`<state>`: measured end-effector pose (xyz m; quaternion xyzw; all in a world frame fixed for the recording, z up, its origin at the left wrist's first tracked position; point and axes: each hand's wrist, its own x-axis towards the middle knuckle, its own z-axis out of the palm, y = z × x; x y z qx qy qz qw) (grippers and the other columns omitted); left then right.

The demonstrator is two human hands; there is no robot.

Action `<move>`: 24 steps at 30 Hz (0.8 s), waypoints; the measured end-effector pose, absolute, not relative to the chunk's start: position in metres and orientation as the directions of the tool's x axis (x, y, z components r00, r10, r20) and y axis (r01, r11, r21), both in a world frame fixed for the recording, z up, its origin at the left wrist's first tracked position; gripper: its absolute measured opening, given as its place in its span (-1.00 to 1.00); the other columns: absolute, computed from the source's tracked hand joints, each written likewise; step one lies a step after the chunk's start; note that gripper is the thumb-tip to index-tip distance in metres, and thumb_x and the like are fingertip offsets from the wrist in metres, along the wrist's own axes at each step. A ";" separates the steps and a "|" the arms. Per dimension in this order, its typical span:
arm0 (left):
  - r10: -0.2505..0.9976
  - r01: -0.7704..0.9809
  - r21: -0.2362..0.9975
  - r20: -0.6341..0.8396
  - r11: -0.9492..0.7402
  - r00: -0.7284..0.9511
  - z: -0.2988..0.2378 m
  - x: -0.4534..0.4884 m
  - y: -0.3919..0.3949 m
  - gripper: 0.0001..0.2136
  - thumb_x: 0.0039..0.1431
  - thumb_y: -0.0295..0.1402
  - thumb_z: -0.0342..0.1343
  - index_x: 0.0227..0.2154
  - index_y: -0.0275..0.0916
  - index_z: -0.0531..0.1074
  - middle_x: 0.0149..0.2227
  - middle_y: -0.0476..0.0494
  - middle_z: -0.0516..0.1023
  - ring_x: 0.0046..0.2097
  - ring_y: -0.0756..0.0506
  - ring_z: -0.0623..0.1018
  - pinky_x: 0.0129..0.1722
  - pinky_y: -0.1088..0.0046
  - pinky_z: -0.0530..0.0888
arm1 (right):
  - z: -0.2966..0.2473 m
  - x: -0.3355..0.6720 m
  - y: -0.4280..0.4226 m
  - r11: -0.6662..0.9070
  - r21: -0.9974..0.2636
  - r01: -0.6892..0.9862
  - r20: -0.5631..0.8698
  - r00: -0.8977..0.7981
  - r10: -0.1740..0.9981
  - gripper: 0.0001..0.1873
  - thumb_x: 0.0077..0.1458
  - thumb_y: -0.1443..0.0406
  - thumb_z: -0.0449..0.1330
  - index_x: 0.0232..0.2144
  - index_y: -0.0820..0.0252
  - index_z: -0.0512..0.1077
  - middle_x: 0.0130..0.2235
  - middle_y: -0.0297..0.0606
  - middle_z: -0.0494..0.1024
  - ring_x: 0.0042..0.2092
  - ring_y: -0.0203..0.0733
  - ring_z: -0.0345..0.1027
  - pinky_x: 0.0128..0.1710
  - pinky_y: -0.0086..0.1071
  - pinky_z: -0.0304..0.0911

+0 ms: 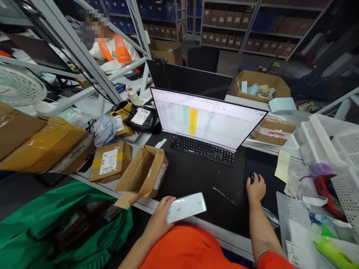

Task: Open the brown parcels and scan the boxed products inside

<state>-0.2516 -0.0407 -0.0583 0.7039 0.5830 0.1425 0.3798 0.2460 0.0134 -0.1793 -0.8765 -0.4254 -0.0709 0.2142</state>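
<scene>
My left hand (161, 215) is closed on the left end of a flat, pale blue-white packet (187, 207) with small dark print, held just above the front edge of the desk. My right hand (256, 187) rests over a black computer mouse (252, 177) on a dark mouse pad (262, 164), fingers curled round it. An opened cardboard box (146, 172) stands left of the packet, its flaps up. Between the hands lies a thin pen-like tool (224, 196). A black keyboard (202, 149) sits beneath a monitor (206, 116) that displays a spreadsheet.
Taped parcels (110, 162) crowd the desk's left side, above a green sack (84, 224) of boxes. On the right are a yellow note (282, 165), a grey plastic bag (294, 228) and white baskets (322, 138). Another person in an orange vest (122, 48) sits beyond the metal frame.
</scene>
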 end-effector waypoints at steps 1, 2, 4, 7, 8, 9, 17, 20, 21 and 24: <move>0.930 0.721 0.692 -0.250 -0.023 0.269 -0.059 -0.251 -0.040 -0.31 -0.10 -0.53 0.14 0.20 -0.14 0.31 0.24 -0.28 0.30 0.24 -0.29 0.41 0.25 0.13 0.38 | -0.182 0.248 0.014 -0.544 -0.323 0.774 0.320 0.630 0.707 -0.47 0.18 0.19 0.07 0.13 0.32 0.46 0.18 0.14 0.36 0.07 0.14 0.30 0.06 -0.03 0.25; 0.930 0.730 0.683 -0.258 -0.016 0.262 -0.060 -0.250 -0.040 -0.30 -0.11 -0.53 0.14 0.20 -0.15 0.30 0.25 -0.29 0.29 0.24 -0.30 0.40 0.25 0.12 0.38 | -0.184 0.250 0.014 -0.543 -0.329 0.772 0.328 0.633 0.701 -0.47 0.18 0.19 0.07 0.12 0.34 0.46 0.18 0.14 0.36 0.08 0.14 0.30 0.07 -0.04 0.24; 0.927 0.742 0.670 -0.268 -0.015 0.261 -0.062 -0.249 -0.039 -0.29 -0.12 -0.54 0.14 0.21 -0.16 0.29 0.26 -0.30 0.27 0.26 -0.30 0.38 0.25 0.12 0.38 | -0.187 0.253 0.015 -0.542 -0.337 0.770 0.333 0.636 0.696 -0.47 0.20 0.17 0.06 0.12 0.34 0.46 0.20 0.14 0.35 0.10 0.13 0.29 0.09 -0.05 0.23; 0.926 0.757 0.652 -0.267 -0.031 0.268 -0.064 -0.247 -0.037 -0.31 -0.10 -0.53 0.13 0.20 -0.18 0.28 0.25 -0.30 0.27 0.25 -0.29 0.39 0.26 0.12 0.37 | -0.189 0.255 0.016 -0.537 -0.342 0.771 0.335 0.634 0.697 -0.45 0.23 0.14 0.04 0.12 0.35 0.46 0.22 0.12 0.35 0.12 0.11 0.28 0.12 -0.08 0.20; 0.926 0.762 0.647 -0.265 -0.037 0.270 -0.065 -0.247 -0.037 -0.32 -0.09 -0.52 0.14 0.20 -0.18 0.28 0.24 -0.30 0.27 0.24 -0.29 0.39 0.26 0.11 0.37 | -0.189 0.256 0.016 -0.535 -0.342 0.772 0.334 0.632 0.699 -0.45 0.23 0.14 0.03 0.12 0.36 0.46 0.22 0.11 0.35 0.13 0.11 0.28 0.12 -0.09 0.19; 0.926 0.766 0.642 -0.262 -0.043 0.272 -0.066 -0.246 -0.037 -0.33 -0.09 -0.52 0.14 0.20 -0.18 0.28 0.24 -0.29 0.27 0.24 -0.28 0.40 0.26 0.11 0.36 | -0.189 0.256 0.016 -0.534 -0.342 0.774 0.332 0.631 0.701 -0.45 0.24 0.14 0.02 0.12 0.36 0.46 0.22 0.11 0.34 0.13 0.10 0.27 0.13 -0.09 0.19; 0.915 0.777 0.627 -0.276 -0.059 0.293 -0.064 -0.244 -0.035 -0.35 -0.05 -0.51 0.13 0.20 -0.20 0.25 0.22 -0.30 0.27 0.22 -0.28 0.40 0.26 0.09 0.36 | -0.192 0.259 0.017 -0.541 -0.325 0.776 0.332 0.629 0.703 -0.49 0.24 0.14 0.04 0.10 0.30 0.48 0.22 0.12 0.33 0.12 0.12 0.28 0.10 -0.06 0.20; 0.920 0.777 0.627 -0.270 -0.056 0.284 -0.062 -0.244 -0.036 -0.36 -0.05 -0.50 0.14 0.19 -0.20 0.27 0.20 -0.30 0.29 0.21 -0.29 0.41 0.24 0.08 0.37 | -0.195 0.262 0.016 -0.529 -0.325 0.784 0.361 0.620 0.697 -0.50 0.21 0.15 0.07 0.09 0.27 0.49 0.21 0.13 0.33 0.11 0.13 0.29 0.07 -0.05 0.23; 0.922 0.777 0.627 -0.267 -0.054 0.280 -0.062 -0.244 -0.036 -0.36 -0.05 -0.50 0.14 0.19 -0.20 0.27 0.20 -0.30 0.30 0.20 -0.28 0.42 0.23 0.08 0.38 | -0.197 0.262 0.016 -0.523 -0.326 0.787 0.372 0.616 0.695 -0.50 0.20 0.15 0.08 0.08 0.26 0.50 0.21 0.13 0.34 0.11 0.14 0.29 0.07 -0.05 0.24; 0.925 0.777 0.627 -0.258 -0.058 0.277 -0.063 -0.244 -0.037 -0.36 -0.04 -0.50 0.13 0.19 -0.18 0.28 0.19 -0.28 0.31 0.19 -0.27 0.43 0.21 0.10 0.41 | -0.200 0.265 0.017 -0.508 -0.329 0.796 0.396 0.605 0.691 -0.52 0.18 0.16 0.10 0.06 0.26 0.51 0.20 0.13 0.35 0.12 0.16 0.30 0.07 -0.03 0.25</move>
